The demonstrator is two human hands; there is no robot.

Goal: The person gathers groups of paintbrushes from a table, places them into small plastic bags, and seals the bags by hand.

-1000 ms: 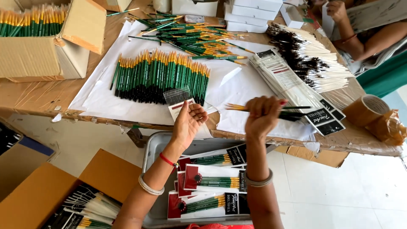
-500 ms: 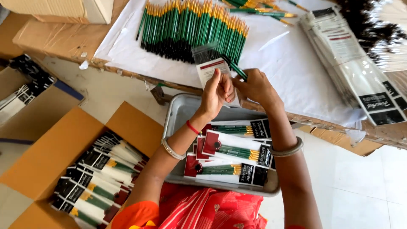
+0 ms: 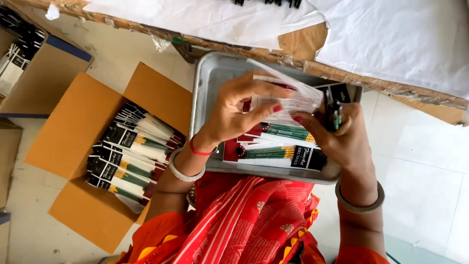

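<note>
A clear packet with a white printed card inside is held up over the metal tray, tilted, between both hands. The left hand is closed on it from the near side, thumb under and fingers curled over the top edge. The right hand is wrapped around a small bunch of green-handled brushes, their dark tips pointing up at the packet's right end; thumb and forefinger also pinch the packet's lower corner. Whether the brushes are already inside the packet cannot be told.

In the tray beneath the hands, filled packets are seen lying flat, green handles showing through, with red and black printed ends. The tray itself is seen resting over the lap, its far edge tucked under the bench, which is covered with white paper over cardboard.

To the left on the floor, an open cardboard box is seen stacked with more finished brush packs in overlapping rows. A second box is visible further left, partly cut off.
</note>
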